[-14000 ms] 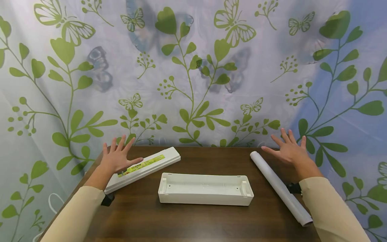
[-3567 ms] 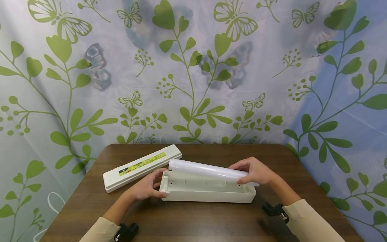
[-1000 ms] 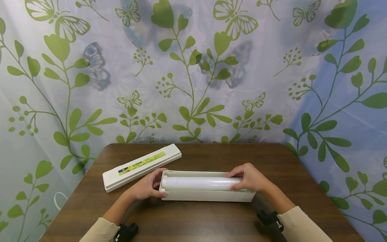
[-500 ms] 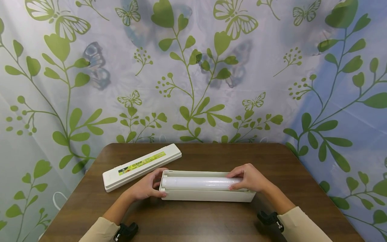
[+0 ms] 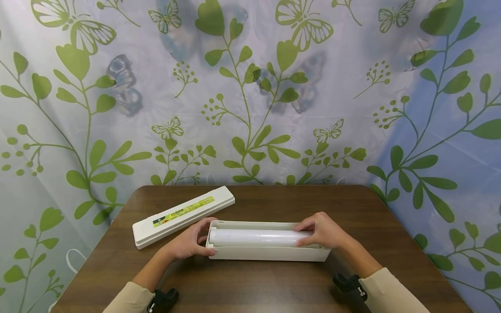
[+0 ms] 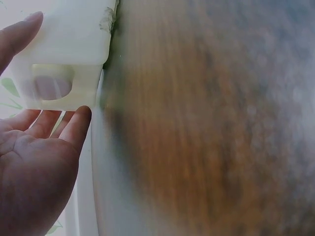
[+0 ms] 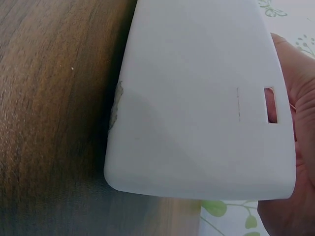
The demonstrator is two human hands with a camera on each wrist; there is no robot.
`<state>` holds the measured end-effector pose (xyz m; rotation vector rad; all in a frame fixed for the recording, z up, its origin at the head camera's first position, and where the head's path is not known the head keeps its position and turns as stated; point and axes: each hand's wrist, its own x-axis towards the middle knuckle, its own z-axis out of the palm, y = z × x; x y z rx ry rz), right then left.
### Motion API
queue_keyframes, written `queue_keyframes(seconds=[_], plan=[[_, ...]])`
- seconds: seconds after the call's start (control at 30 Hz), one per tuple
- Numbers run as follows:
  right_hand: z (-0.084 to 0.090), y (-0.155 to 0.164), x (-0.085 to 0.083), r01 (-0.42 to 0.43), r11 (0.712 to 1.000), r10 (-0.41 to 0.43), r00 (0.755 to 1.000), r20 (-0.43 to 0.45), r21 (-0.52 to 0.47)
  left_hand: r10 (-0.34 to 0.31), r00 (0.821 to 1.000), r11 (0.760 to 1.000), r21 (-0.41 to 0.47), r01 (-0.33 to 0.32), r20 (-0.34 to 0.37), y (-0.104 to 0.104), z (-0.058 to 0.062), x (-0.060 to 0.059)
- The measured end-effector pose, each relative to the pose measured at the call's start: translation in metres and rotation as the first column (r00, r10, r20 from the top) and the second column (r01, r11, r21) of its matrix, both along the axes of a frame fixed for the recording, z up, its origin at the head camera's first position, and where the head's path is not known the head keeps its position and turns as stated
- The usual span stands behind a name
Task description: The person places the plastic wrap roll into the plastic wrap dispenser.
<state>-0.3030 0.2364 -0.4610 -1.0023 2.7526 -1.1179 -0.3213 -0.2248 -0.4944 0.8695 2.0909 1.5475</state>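
rt hand (image 5: 325,230) pinches white film roll (image 5: 254,238) nr rt end; lt hand (image 5: 187,243) grips plastic box (image 5: 270,253) end. roll prob. light, stiff, slick; best held by ends.

- Slanting both forearms (image 5: 156,266) (image 5: 360,254) forward and inward.
- Gripping with the left hand (image 5: 188,243), spreading its thumb (image 6: 22,34) apart from the fingers (image 6: 74,128).
- Pinching with the right hand (image 5: 324,230), pointing fingers and thumb inward.

Bare tabletop (image 5: 250,287) extends between the forearms (image 5: 154,271) to the white box (image 5: 269,254). The left hand (image 5: 191,241) blocks its left end; the right hand (image 5: 324,231), its right end. The white roll (image 5: 254,238) limits interior access. The lid (image 5: 184,217) obstructs passage behind the left hand; tabletop behind the right hand is free
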Motion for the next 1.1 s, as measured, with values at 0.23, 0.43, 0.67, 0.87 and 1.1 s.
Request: queue_keyframes(seconds=[0.23,0.43,0.67,0.87,1.1], plan=[[-0.001,0.000,-0.001,0.004,1.000,-0.004,1.000,0.000,0.016,-0.009,1.000,1.000,0.016,0.009,-0.001,0.000,-0.002,-0.001],[-0.001,0.003,0.001,0.008,1.000,-0.008,1.000,-0.026,0.011,-0.010,1.000,1.000,0.030,0.010,0.002,0.000,-0.002,-0.001],[0.002,0.011,0.008,0.042,0.999,-0.043,0.999,-0.028,-0.033,0.000,1.000,1.000,0.031,0.000,0.006,0.001,-0.001,0.001],[0.003,0.018,0.011,0.068,0.993,-0.071,0.997,-0.035,-0.098,0.008,1.000,1.000,0.030,-0.008,0.007,0.000,0.001,0.001],[-0.005,0.028,0.015,0.094,0.971,-0.107,0.993,-0.046,-0.218,0.012,1.000,1.000,0.010,-0.012,0.027,-0.001,0.001,0.001]])
